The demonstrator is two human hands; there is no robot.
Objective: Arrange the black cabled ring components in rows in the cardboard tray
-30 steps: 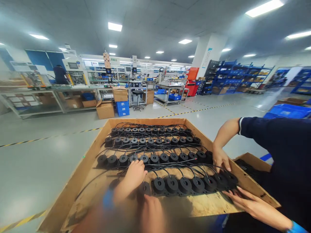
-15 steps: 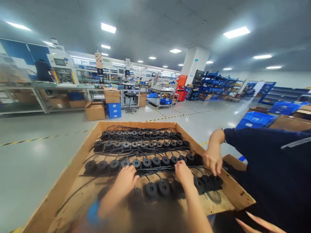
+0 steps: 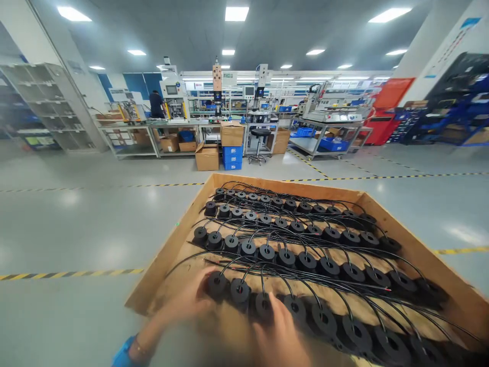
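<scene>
A shallow wooden tray [image 3: 172,248] holds several rows of black ring-shaped coils [image 3: 286,257] with thin black cables running across them. My left hand [image 3: 191,300] rests at the left end of the nearest row, touching the first coil [image 3: 217,284]; it is smeared by motion. My right hand [image 3: 280,339] lies over the near row beside a coil [image 3: 264,306], fingers stretched forward and blurred. A blue cuff [image 3: 124,354] shows at my left wrist.
Grey floor with yellow-black tape lines [image 3: 69,274] surrounds the tray. Workbenches, cardboard boxes [image 3: 207,157], blue bins [image 3: 232,157] and a stool [image 3: 260,145] stand at the back. A person [image 3: 156,103] stands at a far machine. Blue racks [image 3: 458,117] are at right.
The view has swung left, so the co-worker in dark blue is out of sight. My hands have shifted to the left end of the nearest coil row.
</scene>
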